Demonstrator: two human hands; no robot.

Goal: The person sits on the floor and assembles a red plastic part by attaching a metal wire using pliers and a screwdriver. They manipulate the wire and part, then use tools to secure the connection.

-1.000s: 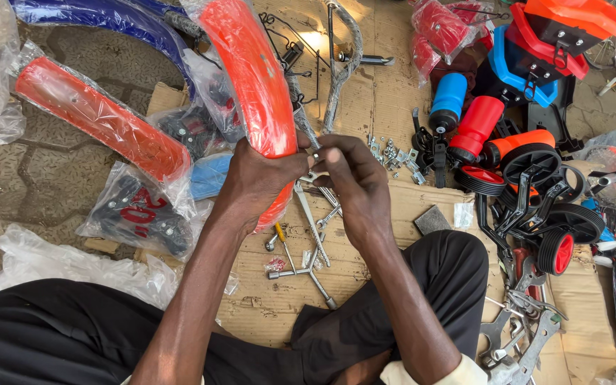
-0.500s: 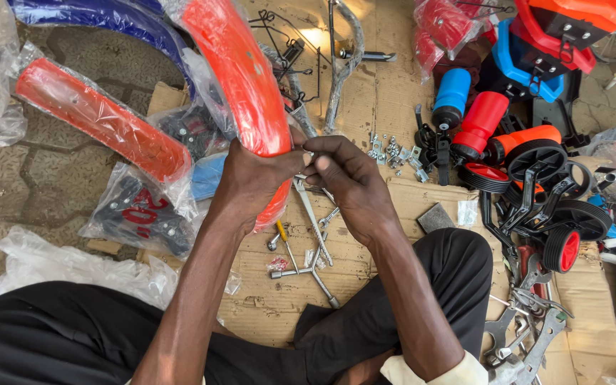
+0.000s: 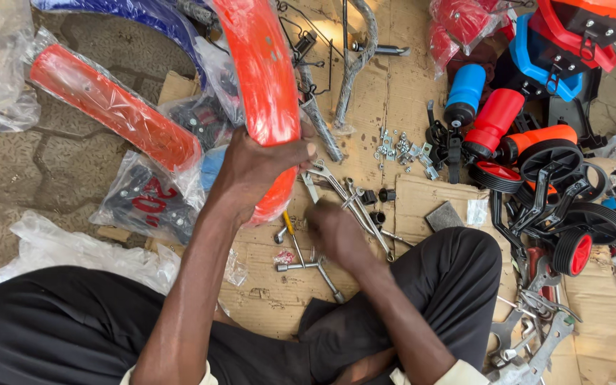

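The left hand (image 3: 258, 167) is raised with its fingers curled tightly closed, while the right hand (image 3: 336, 232) is lowered, knuckles upward, fingers bent.

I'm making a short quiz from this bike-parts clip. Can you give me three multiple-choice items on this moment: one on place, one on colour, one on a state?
1. Where is the right hand?
A. down among the wrenches on the cardboard
B. on the blue grip
C. in a lap

2. What colour is the mudguard in the left hand?
A. blue
B. orange-red
C. black

3. How is that mudguard held?
A. lying loose
B. gripped around its lower part
C. pinned underfoot

Answers: 1 A, the hand sits low over the tools. 2 B, its curved face is orange-red. 3 B, fingers wrap it.
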